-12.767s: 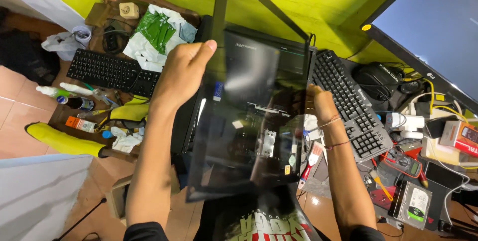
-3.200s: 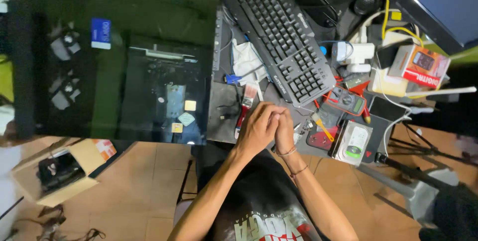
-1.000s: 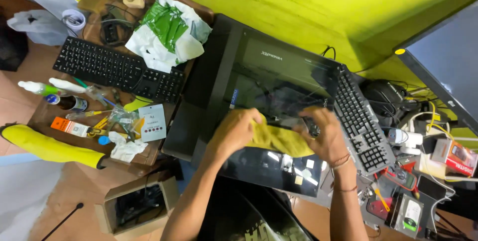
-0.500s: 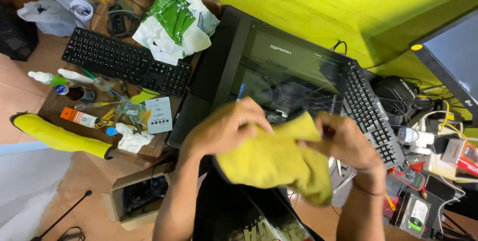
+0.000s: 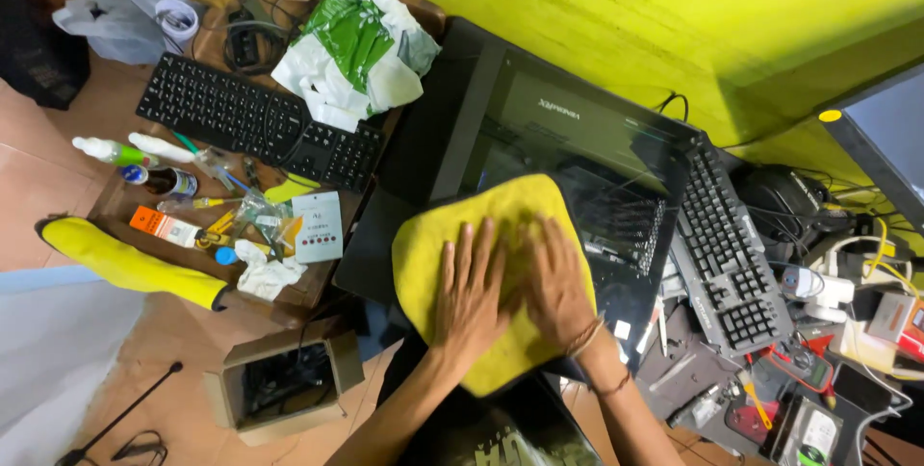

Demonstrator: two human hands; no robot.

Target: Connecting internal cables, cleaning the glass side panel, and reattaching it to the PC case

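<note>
cloth: yellow cloth (image 5: pixel 500 235) spread flat on the lower part of the black glass panel (image 5: pixel 577 158)
left hand: left hand (image 5: pixel 469 291) palm down on cloth, fingers splayed flat, gripping nothing
right hand: right hand (image 5: pixel 558 283) just beside it, fingers flat, pressing cloth
keyboards: grey keyboard (image 5: pixel 727 254) right of panel; black keyboard (image 5: pixel 255 119) left
box: cardboard box (image 5: pixel 284 384) below-left of panel

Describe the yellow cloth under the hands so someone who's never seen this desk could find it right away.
Start at the big black glass panel lying flat against the yellow-green wall, between two black keyboards. On its near edge lies the yellow cloth, spread flat with the left hand and right hand pressed on it side by side. It is soft and rounded, unlike the stiff yellow tube lower left.
</note>
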